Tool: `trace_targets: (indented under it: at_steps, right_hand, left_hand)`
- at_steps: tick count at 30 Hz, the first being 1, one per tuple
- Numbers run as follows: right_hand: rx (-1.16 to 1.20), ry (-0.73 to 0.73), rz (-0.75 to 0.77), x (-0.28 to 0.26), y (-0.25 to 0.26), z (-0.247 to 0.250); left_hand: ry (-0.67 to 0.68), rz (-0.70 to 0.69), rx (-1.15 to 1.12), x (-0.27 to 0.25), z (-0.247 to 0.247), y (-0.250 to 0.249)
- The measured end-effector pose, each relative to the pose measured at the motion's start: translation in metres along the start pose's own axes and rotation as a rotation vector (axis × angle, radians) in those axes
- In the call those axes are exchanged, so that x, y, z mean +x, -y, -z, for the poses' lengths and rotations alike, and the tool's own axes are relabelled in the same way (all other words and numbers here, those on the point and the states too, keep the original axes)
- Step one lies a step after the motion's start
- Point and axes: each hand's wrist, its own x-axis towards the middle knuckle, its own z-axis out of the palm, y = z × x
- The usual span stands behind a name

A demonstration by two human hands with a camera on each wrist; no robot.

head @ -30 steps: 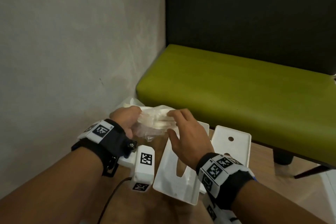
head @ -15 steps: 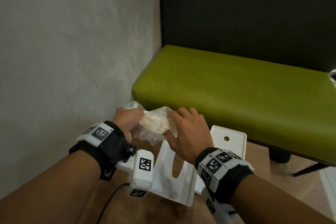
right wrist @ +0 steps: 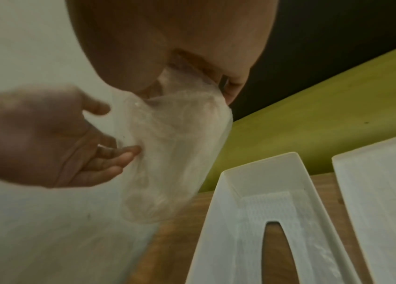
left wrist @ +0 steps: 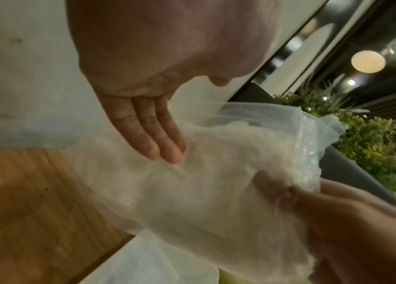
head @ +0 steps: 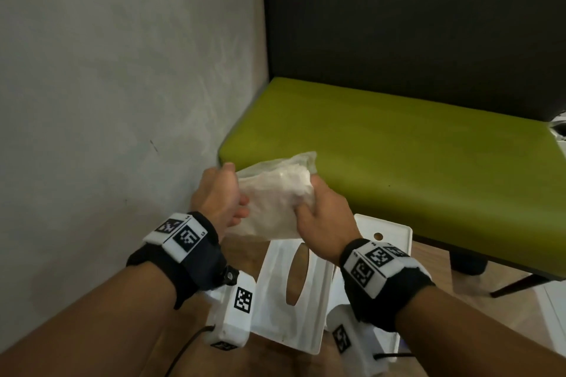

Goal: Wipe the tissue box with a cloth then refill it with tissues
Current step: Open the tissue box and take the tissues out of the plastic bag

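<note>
Thin, crinkled translucent plastic wraps the soft white tissue pack (head: pixel 275 196), the tissue box (head: pixel 291 294) looks smooth matt white plastic, the table (left wrist: pixel 22 201) grained wood, the bench seat (head: pixel 398 144) smooth green upholstery.

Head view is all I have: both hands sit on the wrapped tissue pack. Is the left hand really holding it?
Observer: No. The left wrist view shows the left hand with straight fingers laid flat against the tissue pack.
Operator: And the right?
Observer: In the right wrist view, the right hand pinches the pack's upper end, and the pack hangs below it.
Operator: Is the box's far end filled?
Observer: No. The tissue box holds no tissues there.
</note>
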Motion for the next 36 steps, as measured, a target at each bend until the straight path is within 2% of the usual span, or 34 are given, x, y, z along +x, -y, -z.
trace_targets:
  at_steps: [3,5,7,9,11,16,21,25,31,34,36]
  right_hand:
    - [0.250,0.036,-0.160,0.007,-0.003,0.010]
    - [0.391,0.053,-0.251,0.013,-0.008,0.012]
    - [0.514,0.056,-0.313,0.015,-0.011,0.015]
    - [0.604,0.045,-0.348,0.017,-0.011,0.018]
    - [0.647,0.052,-0.366,0.017,-0.013,0.022]
    - [0.742,0.171,-0.404,0.007,-0.022,0.024]
    - [0.794,0.163,-0.502,0.010,-0.029,0.023]
    - [0.738,0.132,-0.533,0.013,-0.030,0.025]
    - [0.654,0.114,-0.523,0.017,-0.025,0.021]
    - [0.636,0.124,-0.524,0.018,-0.025,0.019]
    - [0.627,0.144,-0.519,0.017,-0.026,0.018]
  left_hand:
    - [-0.122,-0.044,0.214,0.008,0.002,0.007]
    - [-0.140,0.007,0.259,0.010,0.004,0.012]
    - [-0.086,0.094,0.162,0.013,0.003,0.019]
    - [0.032,0.153,-0.019,0.013,0.002,0.025]
    - [0.074,0.130,-0.083,0.010,0.002,0.029]
    - [0.043,0.032,-0.020,0.009,-0.003,0.032]
    - [0.061,-0.001,-0.024,0.010,-0.002,0.031]
    - [0.069,-0.005,-0.039,0.014,0.001,0.029]
    - [0.020,-0.005,0.128,0.020,0.007,0.041]
    - [-0.045,-0.106,0.298,0.018,0.008,0.047]
    - [0.000,-0.295,0.397,0.010,0.010,0.047]
